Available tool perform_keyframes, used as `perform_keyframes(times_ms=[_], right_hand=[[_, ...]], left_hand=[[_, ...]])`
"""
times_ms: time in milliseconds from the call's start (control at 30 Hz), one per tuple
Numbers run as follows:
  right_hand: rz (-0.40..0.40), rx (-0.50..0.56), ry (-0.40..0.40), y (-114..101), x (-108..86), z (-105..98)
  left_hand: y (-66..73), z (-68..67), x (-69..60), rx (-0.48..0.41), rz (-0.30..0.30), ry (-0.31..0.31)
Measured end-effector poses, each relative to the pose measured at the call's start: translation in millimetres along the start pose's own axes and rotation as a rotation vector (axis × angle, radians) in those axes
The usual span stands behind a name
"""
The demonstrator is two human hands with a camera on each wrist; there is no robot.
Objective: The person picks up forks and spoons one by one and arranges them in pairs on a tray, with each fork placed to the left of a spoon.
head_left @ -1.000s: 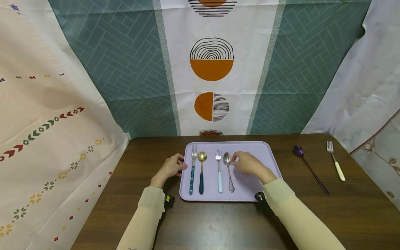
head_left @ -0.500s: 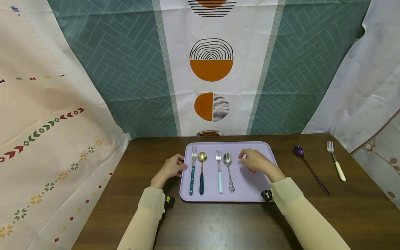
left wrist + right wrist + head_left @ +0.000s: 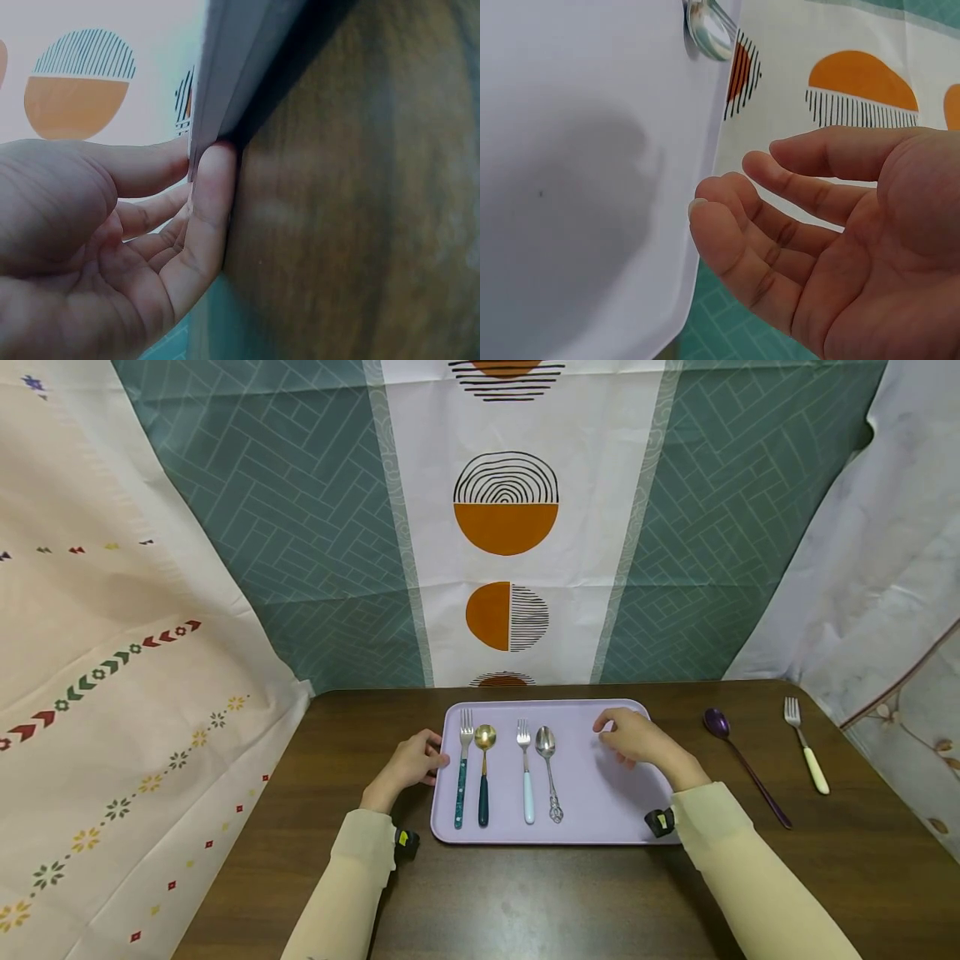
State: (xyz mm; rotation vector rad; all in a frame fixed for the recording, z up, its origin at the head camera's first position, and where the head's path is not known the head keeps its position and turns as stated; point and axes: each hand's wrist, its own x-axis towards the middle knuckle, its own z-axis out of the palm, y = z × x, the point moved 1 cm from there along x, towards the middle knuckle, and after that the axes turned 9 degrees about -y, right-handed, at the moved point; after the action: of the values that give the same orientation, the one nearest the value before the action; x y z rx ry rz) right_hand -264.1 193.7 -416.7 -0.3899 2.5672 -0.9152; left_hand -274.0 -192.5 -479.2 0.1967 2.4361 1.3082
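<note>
And here's the right hand [image 3: 633, 735], its grip loose, thumb and fingers slightly parted in a soft curve, poised over the right part of the lilac rectangular tray [image 3: 585, 797]. Over to the left hand [image 3: 411, 760]: that grip is on the tray's left edge, pinching it, with one fingertip tucked under the rim. Nearest the right hand, off to its left, lies a silver metal spoon with an ornate handle [image 3: 545, 742]. Next along, a silver-tined fork with a pale blue handle [image 3: 528, 795]; then a gap, and there's the golden spoon with a dark green handle [image 3: 483, 797], and just beside it, closest to the left hand, a silver-tined fork with a speckled teal handle [image 3: 461, 785]. All four lie side by side, handles toward the person! Off the tray, to the right, a long glossy purple spoon [image 3: 717, 722] lies aslant on the dark brown wooden table [image 3: 510, 902], and farther out sits a silver-tined fork with a cream handle [image 3: 816, 771]. Pale yellow sleeves [image 3: 750, 860] cover both arms, and behind it all hangs a green-and-white patterned cloth [image 3: 322, 527] with orange half-circles.
</note>
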Motion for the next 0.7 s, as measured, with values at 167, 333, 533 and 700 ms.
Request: perform_keyframes(times_ms=[167, 333, 533, 700], right_hand=[[-0.005, 0.008, 0.005, 6.7, -4.4, -6.9], [-0.002, 0.008, 0.017, 13.9, -9.7, -13.8], [0.015, -0.001, 0.038, 25.5, -14.8, -21.3], [0.038, 0.022, 0.051, 36.1, -20.5, -28.1]], left_hand=[[0.4, 0.0, -0.4, -0.003, -0.003, 0.002], [0.7, 0.3, -0.5, -0.008, -0.002, 0.000], [0.0, 0.3, -0.2, -0.011, 0.002, -0.001], [-0.5, 0.2, 0.5, -0.005, 0.003, 0.000]])
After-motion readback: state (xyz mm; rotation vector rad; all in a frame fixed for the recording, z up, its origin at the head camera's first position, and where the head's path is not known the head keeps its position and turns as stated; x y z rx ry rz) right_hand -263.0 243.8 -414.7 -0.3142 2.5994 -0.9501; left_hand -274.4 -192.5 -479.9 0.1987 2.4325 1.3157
